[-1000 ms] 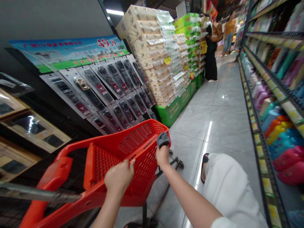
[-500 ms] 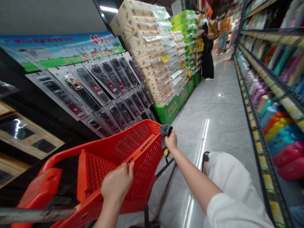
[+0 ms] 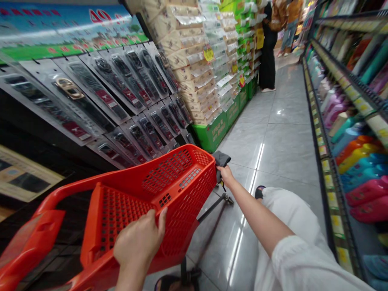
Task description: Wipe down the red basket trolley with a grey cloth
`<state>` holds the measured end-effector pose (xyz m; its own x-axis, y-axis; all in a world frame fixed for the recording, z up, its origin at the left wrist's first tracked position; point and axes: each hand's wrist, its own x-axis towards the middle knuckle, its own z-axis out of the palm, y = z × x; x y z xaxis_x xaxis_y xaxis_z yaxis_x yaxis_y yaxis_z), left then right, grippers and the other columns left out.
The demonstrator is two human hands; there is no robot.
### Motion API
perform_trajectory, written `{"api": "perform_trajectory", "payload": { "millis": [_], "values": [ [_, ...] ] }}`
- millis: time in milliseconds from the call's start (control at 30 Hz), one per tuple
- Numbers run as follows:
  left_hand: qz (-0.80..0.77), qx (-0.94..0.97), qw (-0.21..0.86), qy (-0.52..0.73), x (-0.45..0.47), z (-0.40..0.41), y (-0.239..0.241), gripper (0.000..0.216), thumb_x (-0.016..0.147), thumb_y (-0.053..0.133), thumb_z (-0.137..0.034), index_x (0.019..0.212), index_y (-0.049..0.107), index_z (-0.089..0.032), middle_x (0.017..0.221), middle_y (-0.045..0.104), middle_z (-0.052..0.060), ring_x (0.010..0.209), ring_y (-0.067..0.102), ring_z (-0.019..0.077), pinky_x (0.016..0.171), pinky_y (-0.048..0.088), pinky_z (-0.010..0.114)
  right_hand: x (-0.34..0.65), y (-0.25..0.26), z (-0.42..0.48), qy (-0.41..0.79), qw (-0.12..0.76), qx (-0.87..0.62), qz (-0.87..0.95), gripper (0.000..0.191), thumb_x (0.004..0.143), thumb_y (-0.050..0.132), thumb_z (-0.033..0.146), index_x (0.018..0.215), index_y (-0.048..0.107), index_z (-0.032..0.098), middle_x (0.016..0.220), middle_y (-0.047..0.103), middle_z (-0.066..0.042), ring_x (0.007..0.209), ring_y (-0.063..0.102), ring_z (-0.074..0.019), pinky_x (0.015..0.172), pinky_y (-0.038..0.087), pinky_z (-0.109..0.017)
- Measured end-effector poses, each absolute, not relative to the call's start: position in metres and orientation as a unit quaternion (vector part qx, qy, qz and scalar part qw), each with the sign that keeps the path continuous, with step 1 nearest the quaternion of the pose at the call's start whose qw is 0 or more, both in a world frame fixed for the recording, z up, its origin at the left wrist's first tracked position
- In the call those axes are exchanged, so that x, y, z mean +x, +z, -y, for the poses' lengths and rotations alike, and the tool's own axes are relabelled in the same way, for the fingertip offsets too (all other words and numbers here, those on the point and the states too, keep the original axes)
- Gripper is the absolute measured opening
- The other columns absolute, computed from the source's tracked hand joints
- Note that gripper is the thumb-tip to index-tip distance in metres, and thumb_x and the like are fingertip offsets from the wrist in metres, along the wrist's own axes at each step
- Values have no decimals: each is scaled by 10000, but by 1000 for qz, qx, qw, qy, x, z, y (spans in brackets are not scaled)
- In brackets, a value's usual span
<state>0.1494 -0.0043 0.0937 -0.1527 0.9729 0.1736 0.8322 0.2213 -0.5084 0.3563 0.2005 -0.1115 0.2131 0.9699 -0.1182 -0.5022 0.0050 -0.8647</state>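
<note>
Head view, left to right. Near left: thick red handle [image 3: 33,238] of the red cart [image 3: 115,176]. Behind it, a flat box [image 3: 27,173] with a pale border, partly cut off by the edge. Above that, a blue and green sign [image 3: 75,30] reading 49 with a smaller, blurred digit. Packaged belts [image 3: 121,81] hang below the sign in two rows, one with a gold buckle [image 3: 69,87].

Cart sits near, left of centre, slotted basket tilted in view. Left hand [image 3: 138,240] is clenched over the near side rim, thumb towards the far end. Behind the cart's far end: cream packs [image 3: 189,60] stacked high on a green base [image 3: 212,131], yellow tag [image 3: 208,53] on the stack. Green packs [image 3: 242,36] further along.

Right hand [image 3: 224,176] grasps a grey cloth [image 3: 222,158] at the cart's far right corner, small yellow patch low on it. Can't tell whether cloth presses on the plastic or sits just beside it.

Far: person in black [image 3: 267,52], another in orange top [image 3: 294,14] beyond. Grey tiles [image 3: 281,141] between. Near right, the wearer's white trousers [image 3: 291,206]. Right edge: long shelf [image 3: 336,218], coloured bottles [image 3: 368,198] on it, pink ones nearest.
</note>
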Motion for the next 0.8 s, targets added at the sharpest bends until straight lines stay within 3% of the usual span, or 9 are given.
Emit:
{"api": "perform_trajectory", "payload": {
  "millis": [133,267,333,500,600,800],
  "values": [
    [740,-608,242,157,151,6,95,586,947,221,-515,778,672,-182,675,704,126,653,686,305,518,285,312,365,-106,-200,594,623,-425,280,247,581,549,194,797,664,165,630,677,-8,654,631,-212,681,505,-341],
    [739,-604,253,155,151,6,94,596,946,211,-519,767,668,-181,660,696,128,647,682,305,515,266,310,365,-89,-208,559,691,-345,302,343,607,536,209,920,675,193,866,733,1,864,639,-193,847,486,-322],
    [736,-607,254,156,151,6,93,605,949,201,-515,759,668,-180,649,691,128,638,679,301,513,262,308,364,-91,-206,558,698,-348,286,332,608,556,229,916,676,195,915,736,-5,890,634,-191,859,483,-313],
    [735,-606,264,151,151,6,92,624,949,186,-527,741,660,-179,650,692,125,629,677,298,509,250,309,363,-123,-183,603,618,-447,234,231,551,560,227,752,654,166,644,685,-11,605,598,-187,589,473,-281],
    [737,-600,269,153,153,7,92,625,949,183,-528,732,656,-182,648,692,127,642,680,300,514,250,310,360,-133,-176,593,607,-480,225,181,536,530,215,682,625,165,545,627,7,526,548,-169,521,426,-259],
    [741,-598,261,158,153,7,91,644,947,168,-525,754,675,-178,632,685,131,638,677,302,518,258,305,358,-117,-183,516,674,-482,217,336,602,499,262,889,648,170,815,707,-11,755,604,-182,679,474,-256]
  ]
}}
